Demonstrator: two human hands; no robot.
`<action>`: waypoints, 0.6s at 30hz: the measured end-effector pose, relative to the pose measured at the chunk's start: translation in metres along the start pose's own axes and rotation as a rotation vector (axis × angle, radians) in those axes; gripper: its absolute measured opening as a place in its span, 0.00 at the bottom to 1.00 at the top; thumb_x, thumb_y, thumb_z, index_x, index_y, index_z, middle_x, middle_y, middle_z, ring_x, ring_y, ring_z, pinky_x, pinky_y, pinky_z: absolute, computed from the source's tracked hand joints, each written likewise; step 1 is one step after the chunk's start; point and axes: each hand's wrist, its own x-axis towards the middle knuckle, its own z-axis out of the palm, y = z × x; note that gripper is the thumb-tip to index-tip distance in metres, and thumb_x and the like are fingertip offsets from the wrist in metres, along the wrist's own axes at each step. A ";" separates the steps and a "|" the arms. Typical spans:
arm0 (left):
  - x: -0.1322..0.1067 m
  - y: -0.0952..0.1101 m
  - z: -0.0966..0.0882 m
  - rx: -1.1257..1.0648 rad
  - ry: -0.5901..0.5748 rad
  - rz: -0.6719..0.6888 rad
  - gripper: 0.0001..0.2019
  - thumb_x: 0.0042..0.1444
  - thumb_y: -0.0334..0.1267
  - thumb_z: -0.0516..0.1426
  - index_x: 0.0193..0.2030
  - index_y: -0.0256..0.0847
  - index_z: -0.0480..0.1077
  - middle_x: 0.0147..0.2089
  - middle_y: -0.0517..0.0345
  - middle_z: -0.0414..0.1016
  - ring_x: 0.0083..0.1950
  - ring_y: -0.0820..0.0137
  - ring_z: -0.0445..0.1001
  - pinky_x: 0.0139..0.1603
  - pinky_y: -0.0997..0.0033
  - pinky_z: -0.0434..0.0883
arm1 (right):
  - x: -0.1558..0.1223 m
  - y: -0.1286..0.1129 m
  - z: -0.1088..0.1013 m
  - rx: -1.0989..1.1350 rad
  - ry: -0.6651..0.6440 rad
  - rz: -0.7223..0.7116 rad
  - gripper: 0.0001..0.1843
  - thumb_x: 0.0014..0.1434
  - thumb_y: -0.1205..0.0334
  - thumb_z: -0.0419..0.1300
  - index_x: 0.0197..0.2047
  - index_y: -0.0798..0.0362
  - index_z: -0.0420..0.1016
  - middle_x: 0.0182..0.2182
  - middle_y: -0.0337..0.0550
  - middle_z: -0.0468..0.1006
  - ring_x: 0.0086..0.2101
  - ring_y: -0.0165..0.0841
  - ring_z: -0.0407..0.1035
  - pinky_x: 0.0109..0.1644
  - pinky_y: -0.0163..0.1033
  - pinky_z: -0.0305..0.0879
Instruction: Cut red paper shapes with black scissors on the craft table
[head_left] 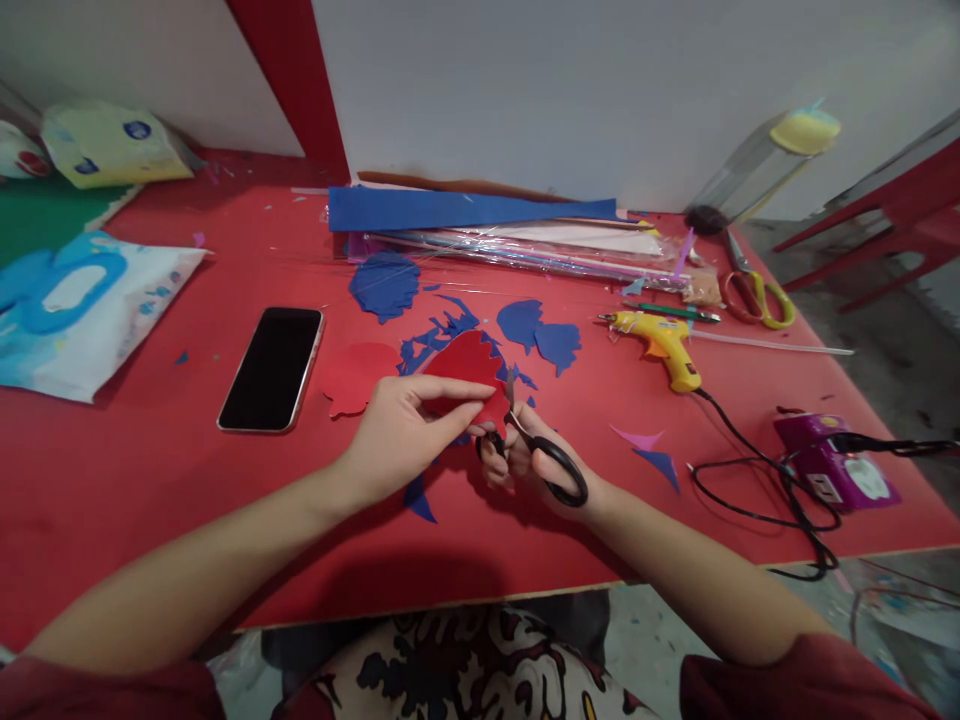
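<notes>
My left hand (pixel 409 425) pinches a red foam sheet piece (pixel 463 362) with a jagged, notched edge. Black-handled scissors (pixel 564 470) are in my right hand (pixel 532 460), fingers through the loops. Their blades stand at the right edge of the red piece; whether they are closed on it I cannot tell. Another red cut piece (pixel 361 372) lies on the table left of my left hand, partly behind it. Small blue scraps (pixel 431 345) are scattered behind and under the held piece. Blue scalloped cutouts (pixel 385 284) and two smaller blue cutouts (pixel 556 346) lie farther back.
A phone (pixel 271 370) and a wipes pack (pixel 97 310) lie left. At right are a yellow glue gun (pixel 660 345), its cord, a purple power adapter (pixel 836 462), a green cutter (pixel 675 312) and other scissors (pixel 757 295). Blue strips (pixel 472 210) lie along the wall.
</notes>
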 end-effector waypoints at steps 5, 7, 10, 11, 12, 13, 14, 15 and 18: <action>0.000 -0.010 0.006 -0.141 0.054 -0.040 0.12 0.46 0.37 0.63 0.38 0.34 0.77 0.37 0.50 0.82 0.31 0.67 0.80 0.37 0.71 0.78 | 0.000 0.004 0.000 0.028 0.010 -0.005 0.23 0.52 0.42 0.60 0.36 0.47 0.54 0.24 0.32 0.59 0.23 0.25 0.52 0.29 0.33 0.52; -0.001 -0.013 0.008 -0.161 0.075 -0.046 0.13 0.45 0.38 0.64 0.38 0.34 0.77 0.36 0.50 0.82 0.30 0.67 0.80 0.36 0.71 0.78 | 0.000 0.006 0.000 0.019 0.021 -0.007 0.23 0.52 0.41 0.59 0.36 0.47 0.54 0.24 0.32 0.59 0.23 0.26 0.52 0.29 0.34 0.54; 0.000 -0.016 0.010 -0.179 0.092 -0.053 0.12 0.45 0.37 0.64 0.38 0.34 0.78 0.35 0.51 0.82 0.30 0.68 0.80 0.35 0.72 0.78 | -0.001 0.008 0.000 0.012 0.026 -0.005 0.21 0.54 0.42 0.59 0.37 0.47 0.54 0.25 0.33 0.60 0.23 0.26 0.53 0.30 0.34 0.55; 0.000 -0.017 0.011 -0.188 0.099 -0.054 0.12 0.45 0.37 0.64 0.37 0.35 0.78 0.35 0.51 0.82 0.30 0.68 0.80 0.35 0.73 0.78 | -0.001 0.008 0.000 0.015 0.027 -0.006 0.21 0.54 0.43 0.58 0.37 0.47 0.54 0.26 0.33 0.60 0.23 0.26 0.53 0.30 0.34 0.55; 0.000 -0.017 0.011 -0.198 0.106 -0.054 0.12 0.45 0.36 0.64 0.37 0.35 0.78 0.35 0.52 0.82 0.29 0.69 0.80 0.35 0.74 0.77 | -0.002 0.009 0.000 0.017 0.026 -0.007 0.21 0.54 0.43 0.59 0.37 0.46 0.54 0.26 0.33 0.60 0.23 0.26 0.53 0.29 0.34 0.55; 0.000 -0.018 0.011 -0.207 0.111 -0.056 0.11 0.45 0.36 0.64 0.37 0.35 0.78 0.34 0.52 0.82 0.29 0.70 0.80 0.34 0.75 0.77 | -0.002 0.009 0.000 0.015 0.028 -0.012 0.21 0.54 0.43 0.59 0.38 0.46 0.54 0.25 0.33 0.60 0.22 0.26 0.52 0.29 0.33 0.54; 0.000 -0.018 0.012 -0.215 0.116 -0.057 0.11 0.45 0.35 0.64 0.37 0.35 0.78 0.34 0.53 0.82 0.29 0.70 0.80 0.34 0.76 0.77 | -0.001 0.010 0.000 0.009 0.032 -0.016 0.21 0.54 0.42 0.58 0.38 0.46 0.54 0.25 0.32 0.59 0.22 0.25 0.52 0.28 0.33 0.54; 0.000 -0.018 0.012 -0.222 0.119 -0.061 0.11 0.45 0.35 0.64 0.37 0.35 0.78 0.34 0.53 0.82 0.29 0.71 0.80 0.34 0.76 0.77 | -0.001 0.010 0.001 -0.003 0.038 -0.020 0.21 0.54 0.42 0.58 0.38 0.46 0.54 0.25 0.32 0.59 0.22 0.25 0.51 0.28 0.33 0.54; -0.001 -0.019 0.013 -0.226 0.130 -0.075 0.11 0.45 0.35 0.64 0.37 0.35 0.78 0.34 0.53 0.82 0.28 0.72 0.79 0.33 0.78 0.77 | -0.001 0.010 0.003 -0.036 0.065 -0.028 0.22 0.54 0.41 0.58 0.38 0.45 0.54 0.24 0.31 0.58 0.22 0.26 0.51 0.28 0.33 0.53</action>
